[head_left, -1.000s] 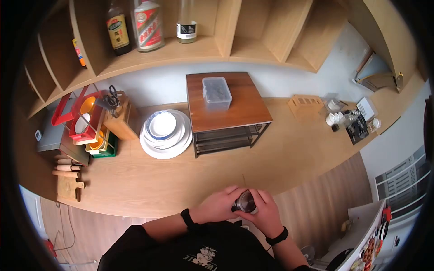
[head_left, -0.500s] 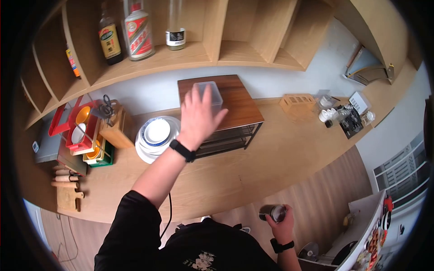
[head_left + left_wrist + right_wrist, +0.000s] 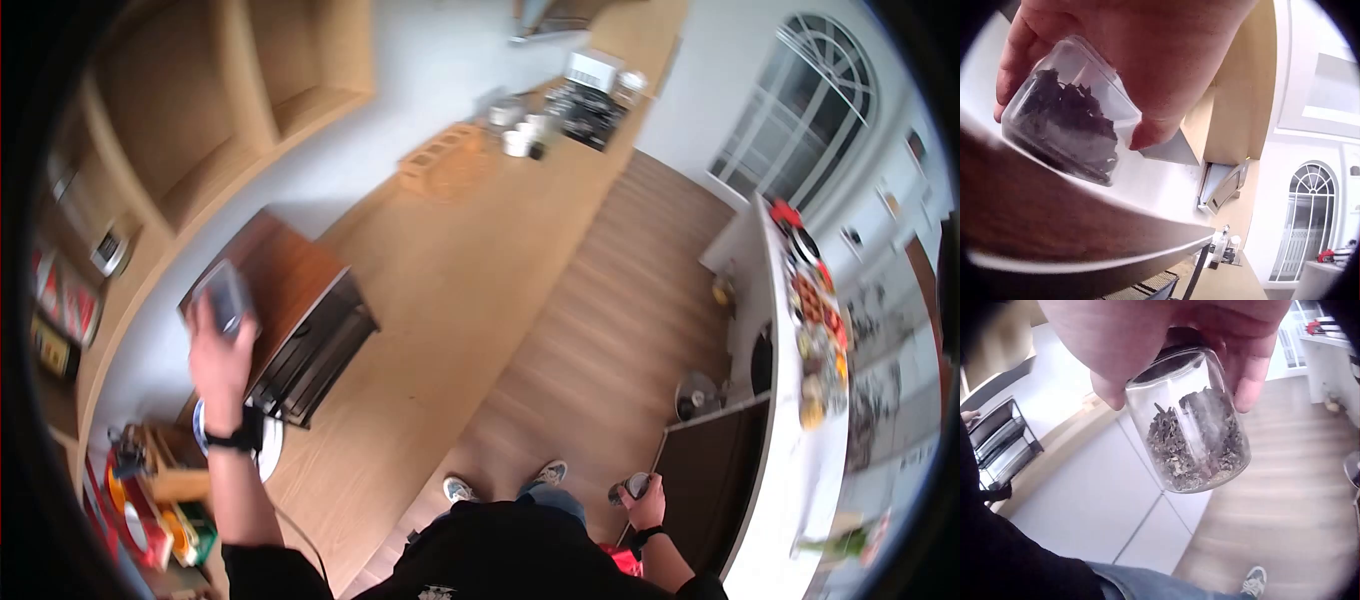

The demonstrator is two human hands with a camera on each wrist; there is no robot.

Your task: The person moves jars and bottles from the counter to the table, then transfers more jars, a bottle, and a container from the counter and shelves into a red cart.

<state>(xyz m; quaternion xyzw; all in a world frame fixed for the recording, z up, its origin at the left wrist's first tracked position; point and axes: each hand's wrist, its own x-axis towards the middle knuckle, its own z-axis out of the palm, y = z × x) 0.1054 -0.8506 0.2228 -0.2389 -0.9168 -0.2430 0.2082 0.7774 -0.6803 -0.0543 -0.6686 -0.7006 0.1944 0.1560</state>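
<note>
My left hand (image 3: pixel 220 362) grips a clear plastic box (image 3: pixel 228 298) over the brown top of the small rack (image 3: pixel 278 270). Dark dried pieces lie inside the box (image 3: pixel 1063 122) in the left wrist view, with fingers and thumb on opposite sides of it. Out to the right, above the floor, my right hand (image 3: pixel 645 502) holds a glass jar (image 3: pixel 628 490). The right wrist view shows the jar (image 3: pixel 1191 425) tilted, gripped near its dark top, with dark crumbly pieces in its lower part.
Wooden shelves with bottles hang at the upper left. Plates (image 3: pixel 270 445) and a basket with bowls (image 3: pixel 145 530) stand at the lower left. A wooden rack (image 3: pixel 445 160), cups (image 3: pixel 517 142) and a black tray (image 3: pixel 590 115) sit along the counter (image 3: pixel 430 260). A white counter with food stands right.
The hands have parted: the left has gone to the plastic box and taken hold of it, the right has carried the jar out to the right. The head view has swung rightward.
</note>
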